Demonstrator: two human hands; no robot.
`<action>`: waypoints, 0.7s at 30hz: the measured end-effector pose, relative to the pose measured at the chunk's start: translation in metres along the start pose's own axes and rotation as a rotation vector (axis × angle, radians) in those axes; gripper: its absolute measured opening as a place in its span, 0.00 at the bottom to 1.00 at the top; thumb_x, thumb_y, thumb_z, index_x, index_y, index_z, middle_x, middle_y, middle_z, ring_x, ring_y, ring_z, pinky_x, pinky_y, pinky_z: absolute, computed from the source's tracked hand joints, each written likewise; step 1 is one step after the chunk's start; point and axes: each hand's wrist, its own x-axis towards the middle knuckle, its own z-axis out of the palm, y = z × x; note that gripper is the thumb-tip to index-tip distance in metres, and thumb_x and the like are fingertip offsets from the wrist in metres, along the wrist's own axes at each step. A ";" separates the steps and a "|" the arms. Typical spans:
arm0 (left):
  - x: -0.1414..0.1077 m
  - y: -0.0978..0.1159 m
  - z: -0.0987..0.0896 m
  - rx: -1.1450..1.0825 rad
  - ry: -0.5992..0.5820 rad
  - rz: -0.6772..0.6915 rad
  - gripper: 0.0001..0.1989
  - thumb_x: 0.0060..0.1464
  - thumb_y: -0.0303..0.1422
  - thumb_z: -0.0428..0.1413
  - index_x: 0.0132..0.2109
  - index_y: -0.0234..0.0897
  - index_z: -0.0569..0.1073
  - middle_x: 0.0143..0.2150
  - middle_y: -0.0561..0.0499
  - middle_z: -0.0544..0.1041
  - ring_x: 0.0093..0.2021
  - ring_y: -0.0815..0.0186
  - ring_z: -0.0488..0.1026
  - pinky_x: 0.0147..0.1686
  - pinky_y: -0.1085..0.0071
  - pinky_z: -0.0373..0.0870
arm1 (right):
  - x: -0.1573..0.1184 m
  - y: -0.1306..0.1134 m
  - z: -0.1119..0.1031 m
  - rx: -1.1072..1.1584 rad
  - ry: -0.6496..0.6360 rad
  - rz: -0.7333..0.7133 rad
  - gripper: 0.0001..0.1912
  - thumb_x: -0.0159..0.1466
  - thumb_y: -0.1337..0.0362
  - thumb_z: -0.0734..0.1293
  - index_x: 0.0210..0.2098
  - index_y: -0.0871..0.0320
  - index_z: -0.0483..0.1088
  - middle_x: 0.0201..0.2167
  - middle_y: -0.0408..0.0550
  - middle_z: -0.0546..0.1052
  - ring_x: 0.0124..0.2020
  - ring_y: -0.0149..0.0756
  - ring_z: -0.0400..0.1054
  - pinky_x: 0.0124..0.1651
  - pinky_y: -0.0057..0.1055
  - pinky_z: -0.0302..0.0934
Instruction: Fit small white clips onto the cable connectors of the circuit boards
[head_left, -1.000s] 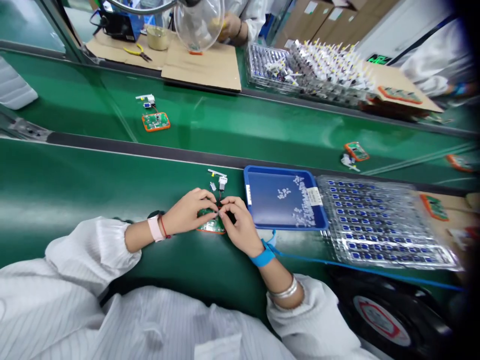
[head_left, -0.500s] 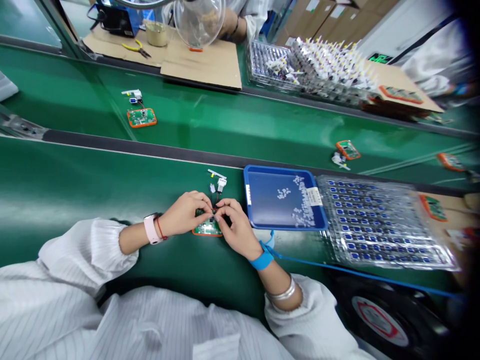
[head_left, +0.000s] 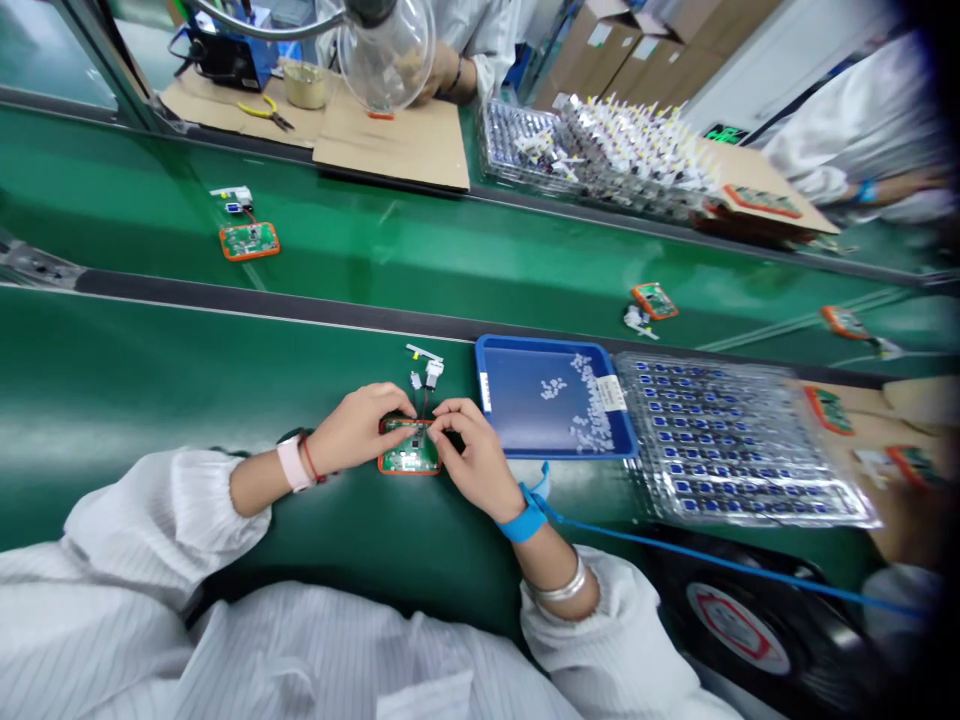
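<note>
Below centre, the orange-rimmed board (head_left: pixel 410 460) lay lengthwise left-to-right — left hand (head_left: pixel 358 425) and right hand (head_left: pixel 474 455) about equally near, curled at its upper corners; both almost pinched — any hold impossible to tell.

A green circuit board (head_left: pixel 409 461) in an orange frame (head_left: pixel 409 473) lies flat, components up, between the left hand (head_left: pixel 356 428) and the right hand (head_left: pixel 476 462), thin dark wires (head_left: pixel 425 403) leading from its far edge to a white plastic part (head_left: pixel 433 374) just beyond both.
</note>
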 end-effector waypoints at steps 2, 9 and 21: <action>-0.010 0.003 -0.001 0.080 -0.033 0.035 0.16 0.52 0.42 0.57 0.43 0.36 0.70 0.43 0.46 0.73 0.43 0.60 0.69 0.45 0.63 0.65 | 0.002 0.008 -0.022 -0.067 0.114 -0.027 0.06 0.62 0.67 0.60 0.29 0.56 0.66 0.37 0.50 0.70 0.40 0.37 0.66 0.44 0.38 0.62; -0.019 -0.003 0.005 0.244 -0.149 0.124 0.30 0.49 0.48 0.58 0.54 0.35 0.63 0.51 0.41 0.68 0.50 0.54 0.64 0.49 0.58 0.61 | -0.001 0.107 -0.119 -0.423 0.485 0.297 0.07 0.55 0.62 0.63 0.22 0.56 0.66 0.29 0.50 0.70 0.36 0.39 0.65 0.39 0.39 0.63; -0.012 -0.009 0.003 0.207 -0.187 0.186 0.29 0.51 0.47 0.58 0.55 0.36 0.62 0.51 0.43 0.68 0.50 0.55 0.63 0.49 0.60 0.60 | 0.005 0.148 -0.126 -0.436 0.385 0.355 0.07 0.52 0.62 0.63 0.20 0.57 0.67 0.28 0.50 0.70 0.34 0.39 0.64 0.43 0.42 0.62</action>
